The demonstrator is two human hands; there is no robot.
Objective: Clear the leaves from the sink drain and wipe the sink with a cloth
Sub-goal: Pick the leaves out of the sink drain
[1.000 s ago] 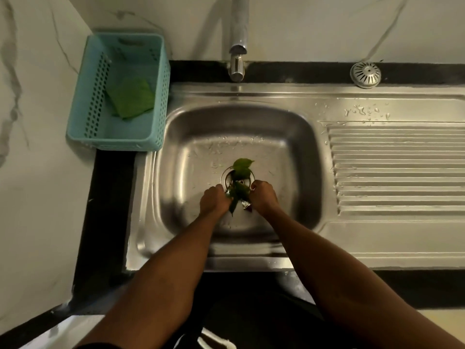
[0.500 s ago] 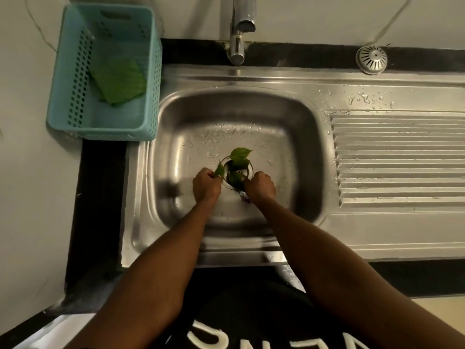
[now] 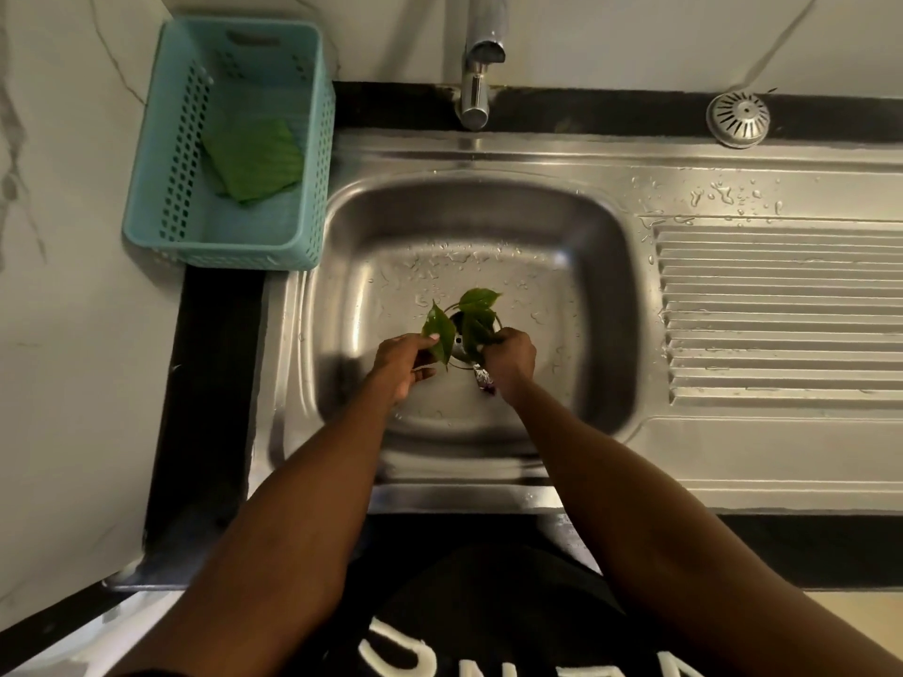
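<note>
White lettering on the black shirt [image 3: 488, 627] is cut off, unreadable. One leaf [image 3: 440, 329] is pinched by the left hand [image 3: 400, 364]; leaves [image 3: 476, 317] over the drain [image 3: 458, 345] are gripped by the right hand [image 3: 508, 361]. Green cloth [image 3: 254, 158] lies in the basket [image 3: 146, 139], 10 o'clock of the sink [image 3: 586, 285].

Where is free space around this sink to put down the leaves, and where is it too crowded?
Free: the ribbed draining board right of the basin, wet near its back; the basket floor in front of the green cloth; the dark counter strip below the basket. Crowded: the drain, where the left hand and right hand hold leaves.
</note>
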